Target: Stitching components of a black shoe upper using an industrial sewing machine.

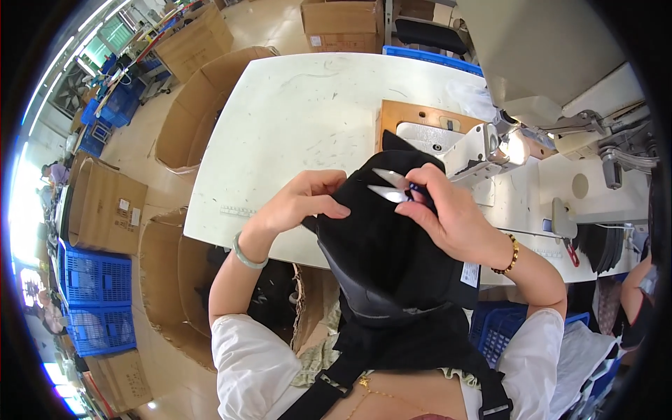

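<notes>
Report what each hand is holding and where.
Left hand: black fabric piece, by its left edge. Right hand: thread snips, by the handle end.

Bright overall; white glare washes out the far left edge, and a sewing-machine lamp (516, 148) glows right of centre. The black fabric (392, 245) swallows detail; fisheye distortion curves the white surface (294, 119), and the corners fall to black
</notes>
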Action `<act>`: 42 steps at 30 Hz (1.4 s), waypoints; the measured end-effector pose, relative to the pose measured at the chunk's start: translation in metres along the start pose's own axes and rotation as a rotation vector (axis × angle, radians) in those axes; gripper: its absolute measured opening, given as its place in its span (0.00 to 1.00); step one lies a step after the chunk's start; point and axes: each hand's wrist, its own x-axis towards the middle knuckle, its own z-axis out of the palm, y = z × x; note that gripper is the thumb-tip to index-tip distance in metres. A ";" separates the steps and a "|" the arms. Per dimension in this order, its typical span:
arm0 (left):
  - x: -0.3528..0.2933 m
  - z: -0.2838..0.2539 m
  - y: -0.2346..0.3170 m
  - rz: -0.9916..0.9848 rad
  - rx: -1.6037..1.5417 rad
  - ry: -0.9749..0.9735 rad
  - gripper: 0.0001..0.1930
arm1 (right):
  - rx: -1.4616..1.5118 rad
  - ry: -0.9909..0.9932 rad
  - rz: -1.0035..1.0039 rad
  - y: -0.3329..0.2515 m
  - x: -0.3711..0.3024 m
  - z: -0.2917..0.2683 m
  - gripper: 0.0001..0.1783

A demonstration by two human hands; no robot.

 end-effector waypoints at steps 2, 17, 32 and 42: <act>0.002 -0.003 -0.003 0.014 -0.052 -0.016 0.06 | -0.101 0.010 0.043 0.001 0.000 0.002 0.19; 0.017 -0.005 -0.033 0.122 -0.322 -0.184 0.16 | -0.395 0.070 -0.154 -0.002 0.008 0.023 0.20; 0.015 -0.010 -0.031 0.058 -0.295 -0.111 0.07 | -0.126 0.080 0.021 0.001 0.009 0.014 0.18; -0.057 -0.112 -0.031 0.210 -0.101 0.433 0.20 | 0.004 0.842 -0.189 0.004 -0.082 -0.024 0.22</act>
